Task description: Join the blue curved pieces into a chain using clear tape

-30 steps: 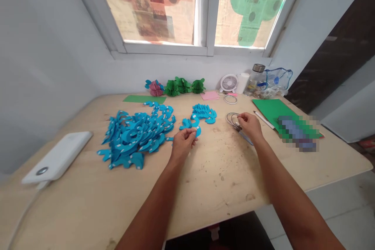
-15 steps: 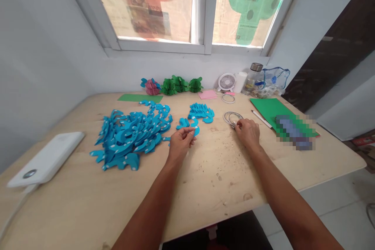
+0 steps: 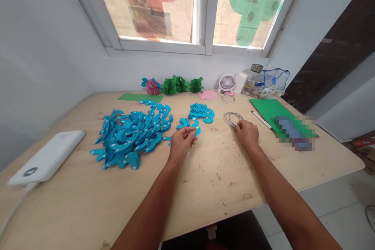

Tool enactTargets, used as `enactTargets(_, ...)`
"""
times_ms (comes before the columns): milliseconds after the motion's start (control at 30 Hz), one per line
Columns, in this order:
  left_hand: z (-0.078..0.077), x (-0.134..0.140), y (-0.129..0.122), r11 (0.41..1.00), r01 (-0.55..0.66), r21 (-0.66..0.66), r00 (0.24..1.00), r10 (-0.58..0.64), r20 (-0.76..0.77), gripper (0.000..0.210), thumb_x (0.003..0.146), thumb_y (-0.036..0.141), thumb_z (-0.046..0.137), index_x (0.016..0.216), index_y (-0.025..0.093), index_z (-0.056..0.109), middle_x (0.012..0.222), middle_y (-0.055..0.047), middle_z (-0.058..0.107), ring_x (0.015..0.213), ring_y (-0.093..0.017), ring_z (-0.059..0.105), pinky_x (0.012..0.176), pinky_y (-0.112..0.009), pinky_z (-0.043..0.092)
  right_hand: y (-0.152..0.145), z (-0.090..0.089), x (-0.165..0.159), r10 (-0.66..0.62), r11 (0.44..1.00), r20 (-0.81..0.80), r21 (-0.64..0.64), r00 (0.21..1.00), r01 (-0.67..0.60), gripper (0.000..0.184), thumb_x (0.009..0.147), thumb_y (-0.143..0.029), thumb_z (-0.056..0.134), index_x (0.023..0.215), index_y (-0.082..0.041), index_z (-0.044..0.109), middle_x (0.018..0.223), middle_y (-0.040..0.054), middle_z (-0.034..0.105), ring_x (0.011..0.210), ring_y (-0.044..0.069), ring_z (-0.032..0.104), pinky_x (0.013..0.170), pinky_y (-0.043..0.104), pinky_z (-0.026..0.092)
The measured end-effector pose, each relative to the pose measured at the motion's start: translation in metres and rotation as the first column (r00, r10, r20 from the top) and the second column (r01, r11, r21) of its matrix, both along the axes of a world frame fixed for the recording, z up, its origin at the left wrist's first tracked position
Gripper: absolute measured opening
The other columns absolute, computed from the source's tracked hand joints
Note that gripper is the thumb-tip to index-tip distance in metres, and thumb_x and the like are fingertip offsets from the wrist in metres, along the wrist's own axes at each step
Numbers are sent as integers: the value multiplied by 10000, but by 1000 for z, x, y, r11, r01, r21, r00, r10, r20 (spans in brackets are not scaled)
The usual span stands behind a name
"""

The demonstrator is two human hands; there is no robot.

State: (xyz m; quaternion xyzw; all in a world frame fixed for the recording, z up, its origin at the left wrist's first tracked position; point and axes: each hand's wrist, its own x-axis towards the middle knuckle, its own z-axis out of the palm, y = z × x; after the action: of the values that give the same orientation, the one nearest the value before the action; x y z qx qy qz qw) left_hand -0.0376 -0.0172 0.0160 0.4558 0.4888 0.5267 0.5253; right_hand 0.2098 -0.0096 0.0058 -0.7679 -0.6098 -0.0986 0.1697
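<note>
My left hand [image 3: 182, 140] hovers low over the middle of the table with thumb and index finger pinched. Its fingertips are at a curved blue paper cutout [image 3: 197, 130]; anything between them is too small to make out. More blue cutouts [image 3: 201, 111] lie in a neat overlapping row just beyond. To the left spreads a large heap of blue paper cutouts [image 3: 131, 131] dotted with small white squares. My right hand [image 3: 247, 134] has its fingers closed on the near edge of thin ring-shaped rolls of what looks like tape [image 3: 227, 118].
A white power bank [image 3: 55, 154] with a cable lies at left. Green card [image 3: 271, 107] and a white pencil [image 3: 261, 119] are at right. Along the wall stand folded paper figures [image 3: 179, 84], a small fan [image 3: 227, 82], a bottle [image 3: 254, 76] and a clear bag [image 3: 275, 80].
Both hands have hardly moved; the fingers of my left hand shift slightly at the blue cutout. The camera view has shifted a little.
</note>
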Motion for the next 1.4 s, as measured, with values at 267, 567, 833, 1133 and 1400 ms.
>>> enactTargets(267,1,2,0,1000,4,-5,998,-4,55,325,626,352,676,830,108,607,551,-2,609,351,-51,440,330,-167,264,0,-2,1,-20,996,-165,84,986,34,158,781,-270,475,734,-190,603,654,39,626,630,174,527,615,288,287)
enactTargets(567,5,2,-1,998,48,-34,987,-42,157,289,587,238,676,825,86,617,539,-11,614,436,-95,546,432,-203,424,-2,9,-11,262,947,-705,319,659,-34,243,717,-405,553,720,-166,599,628,11,578,570,143,487,554,261,362)
enactTargets(833,-7,5,3,993,82,-84,968,-59,245,409,583,263,705,936,100,580,595,-48,661,538,-150,631,563,-264,507,-24,28,-86,316,897,-926,222,204,-383,195,671,-364,646,689,-172,614,898,61,651,772,168,565,691,283,422)
enactTargets(1133,0,6,-2,988,126,-93,979,-108,175,279,601,260,699,803,121,565,548,-27,641,481,-136,612,502,-236,485,-25,11,-112,303,932,-919,231,253,-277,233,673,-396,634,683,-164,632,665,25,639,618,151,548,591,269,412)
enactTargets(1400,-3,7,-4,969,180,-167,971,-148,188,226,619,269,684,761,122,589,658,-59,679,487,-111,594,466,-209,445,-25,5,-106,297,939,-920,234,254,-253,201,666,-362,635,689,-162,636,682,28,648,619,145,551,600,265,418)
